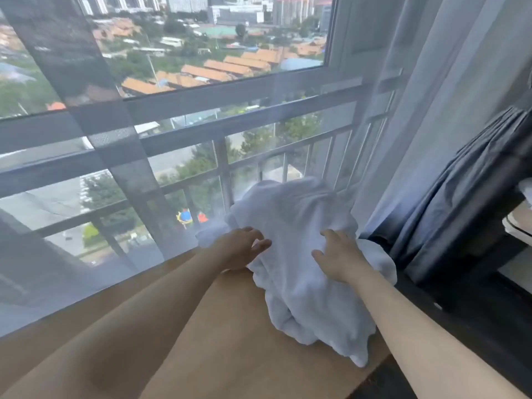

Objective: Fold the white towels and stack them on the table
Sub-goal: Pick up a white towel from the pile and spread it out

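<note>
Reaching forward with both arms, a person puts both hands on a big heap of white towels [299, 254]; the heap sits at the far right end of the wooden counter [230, 355], right up against the window and touching the thin white curtain [431, 110]; part of the cloth hangs a little over the right edge of the counter.

The left hand [241, 249] lies on the left side of the heap with its fingers [259, 243] spread and mostly straight, so it looks like it is touching, not holding yet; the right hand [336, 257] lies on the front of the heap with its fingers bent a little down into the cloth; I cannot tell if it has got hold of a fold or is only pressing.

No towel is folded yet and no neat stack shows on the counter; so this looks like the very start; the hands are probably on both sides so they can pull one towel free, or drag the heap nearer, where there is room to lay it flat.

A dark blue curtain [460, 191] hangs just beside the heap on the right; the cloth could catch on it.
</note>
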Demonstrator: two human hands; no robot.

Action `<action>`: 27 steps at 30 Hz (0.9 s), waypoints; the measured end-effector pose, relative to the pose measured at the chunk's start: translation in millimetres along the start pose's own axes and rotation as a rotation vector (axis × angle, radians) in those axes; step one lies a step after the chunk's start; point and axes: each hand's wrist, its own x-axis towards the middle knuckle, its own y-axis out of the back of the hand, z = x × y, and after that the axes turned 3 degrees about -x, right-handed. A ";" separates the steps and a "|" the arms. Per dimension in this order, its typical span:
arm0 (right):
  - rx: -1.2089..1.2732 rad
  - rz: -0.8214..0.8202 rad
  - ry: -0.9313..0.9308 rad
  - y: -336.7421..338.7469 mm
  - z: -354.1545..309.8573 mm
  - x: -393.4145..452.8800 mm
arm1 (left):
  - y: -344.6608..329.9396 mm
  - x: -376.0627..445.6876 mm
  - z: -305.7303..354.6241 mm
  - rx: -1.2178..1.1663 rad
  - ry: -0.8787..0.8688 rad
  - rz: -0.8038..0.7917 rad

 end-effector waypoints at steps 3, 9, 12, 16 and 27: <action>0.020 -0.002 -0.101 -6.4 0.5 19.6 | -11.0 26.4 -4.7 -0.037 0.040 -0.003; -0.014 0.003 -0.201 -9.1 -6.8 68.9 | -20.5 65.8 -6.4 -0.105 0.126 0.118; -0.005 0.010 -0.228 -17.6 -5.0 89.4 | -23.1 81.8 10.4 -0.207 0.180 0.170; -0.103 0.045 -0.171 -36.4 2.5 97.6 | -28.4 107.9 45.5 -0.280 0.356 0.187; -0.065 0.090 -0.086 -41.3 8.4 104.5 | -30.4 122.4 65.8 -0.209 0.486 0.460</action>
